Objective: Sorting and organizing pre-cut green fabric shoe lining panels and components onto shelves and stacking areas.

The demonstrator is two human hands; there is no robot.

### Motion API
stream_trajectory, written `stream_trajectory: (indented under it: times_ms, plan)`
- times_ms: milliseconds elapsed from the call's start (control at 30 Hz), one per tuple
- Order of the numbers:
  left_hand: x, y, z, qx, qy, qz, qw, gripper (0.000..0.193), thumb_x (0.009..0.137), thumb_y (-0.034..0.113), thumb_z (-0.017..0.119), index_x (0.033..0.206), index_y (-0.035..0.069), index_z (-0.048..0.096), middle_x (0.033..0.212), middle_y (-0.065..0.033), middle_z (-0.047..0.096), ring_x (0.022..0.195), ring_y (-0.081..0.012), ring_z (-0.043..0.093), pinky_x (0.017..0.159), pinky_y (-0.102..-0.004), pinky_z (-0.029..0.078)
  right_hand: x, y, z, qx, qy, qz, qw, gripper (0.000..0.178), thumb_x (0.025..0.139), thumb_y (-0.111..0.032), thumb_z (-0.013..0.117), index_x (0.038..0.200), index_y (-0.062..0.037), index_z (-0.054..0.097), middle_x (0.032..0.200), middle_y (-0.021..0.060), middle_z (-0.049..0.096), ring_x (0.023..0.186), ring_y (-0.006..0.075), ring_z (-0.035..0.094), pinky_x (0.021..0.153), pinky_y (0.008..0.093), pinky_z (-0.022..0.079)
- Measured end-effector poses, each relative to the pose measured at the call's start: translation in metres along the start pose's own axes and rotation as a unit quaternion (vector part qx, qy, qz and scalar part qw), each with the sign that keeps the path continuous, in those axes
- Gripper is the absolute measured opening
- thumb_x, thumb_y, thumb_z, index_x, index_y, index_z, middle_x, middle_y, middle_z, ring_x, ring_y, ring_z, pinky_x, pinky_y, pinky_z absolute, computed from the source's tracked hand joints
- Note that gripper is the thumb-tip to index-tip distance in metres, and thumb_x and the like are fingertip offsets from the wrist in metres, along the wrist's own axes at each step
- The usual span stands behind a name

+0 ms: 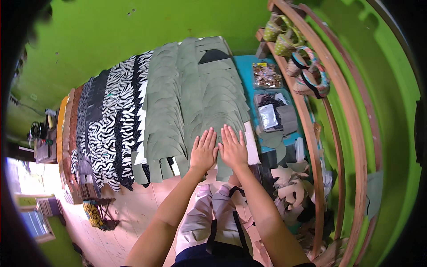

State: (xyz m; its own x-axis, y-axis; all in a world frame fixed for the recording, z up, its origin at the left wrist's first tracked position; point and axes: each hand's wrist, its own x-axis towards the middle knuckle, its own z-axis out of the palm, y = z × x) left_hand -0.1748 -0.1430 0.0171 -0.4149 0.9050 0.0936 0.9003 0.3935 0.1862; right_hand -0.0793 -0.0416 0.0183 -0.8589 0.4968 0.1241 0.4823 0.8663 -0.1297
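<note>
Overlapping rows of grey-green cut pieces (164, 107), curved at their edges, cover the right part of a long table. Flat on the near end of the rightmost row lies my left hand (204, 151), fingers stretched out. Beside it my right hand (232, 147) rests in the same way, thumbs close together. Neither hand grips anything. To the left run rows of zebra-patterned pieces (118, 89), then black, brown and orange ones. A dark piece (212, 56) lies at the far end of the green rows.
On the right, a wooden rack (327, 58) holds patterned sandals (309, 80). Clear boxes of small fittings (267, 75) stand on a turquoise surface (242, 64). Scraps (291, 191) pile below. A stool with a patterned cover (93, 213) stands on the floor, left; a dark machine (38, 131) is farther back.
</note>
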Motion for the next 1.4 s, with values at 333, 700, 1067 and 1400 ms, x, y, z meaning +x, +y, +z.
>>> stream_trajectory:
  times_ms: [333, 700, 1067, 1400]
  plan:
    - [-0.002, 0.052, -0.022, 0.013, 0.022, 0.101, 0.995, 0.05, 0.083, 0.023, 0.045, 0.13, 0.007, 0.036, 0.136, -0.0152, 0.033, 0.129, -0.0278, 0.027, 0.105, -0.0495, 0.015, -0.057, -0.009, -0.032, 0.051, 0.128, 0.125, 0.983, 0.049, 0.084, -0.021, 0.045, 0.131, -0.0113, 0.036, 0.136, 0.0076, 0.036, 0.128, 0.022, 0.029, 0.105, 0.0526, 0.013]
    - [-0.086, 0.173, 0.03, -0.063, -0.033, 0.389, 0.918, 0.053, 0.077, 0.018, 0.049, 0.128, 0.006, 0.039, 0.13, -0.0162, 0.04, 0.125, -0.0284, 0.033, 0.105, -0.0458, 0.019, -0.256, 0.016, -0.026, 0.042, 0.011, 0.539, 0.841, 0.058, 0.078, -0.023, 0.052, 0.131, -0.0068, 0.035, 0.135, 0.0105, 0.036, 0.132, 0.0284, 0.019, 0.107, 0.0489, 0.01]
    - [-0.148, 0.181, 0.048, 0.024, -0.249, 0.502, 0.828, 0.038, 0.081, 0.022, 0.046, 0.116, 0.009, 0.051, 0.122, -0.0148, 0.049, 0.12, -0.0291, 0.04, 0.102, -0.0438, 0.025, -0.343, -0.044, -0.005, 0.246, -0.151, 0.716, 0.635, 0.048, 0.081, -0.025, 0.047, 0.126, -0.0103, 0.042, 0.132, 0.0105, 0.042, 0.121, 0.0266, 0.041, 0.099, 0.0425, 0.032]
    - [-0.072, 0.141, 0.062, 0.122, -0.514, 0.521, 0.671, 0.036, 0.079, 0.028, 0.047, 0.103, 0.005, 0.059, 0.105, -0.0178, 0.059, 0.099, -0.0332, 0.056, 0.085, -0.0407, 0.044, -0.276, -0.071, 0.023, 0.302, -0.129, 0.674, 0.662, 0.04, 0.083, -0.026, 0.044, 0.119, -0.0103, 0.05, 0.118, 0.0166, 0.052, 0.109, 0.0296, 0.051, 0.092, 0.0378, 0.04]
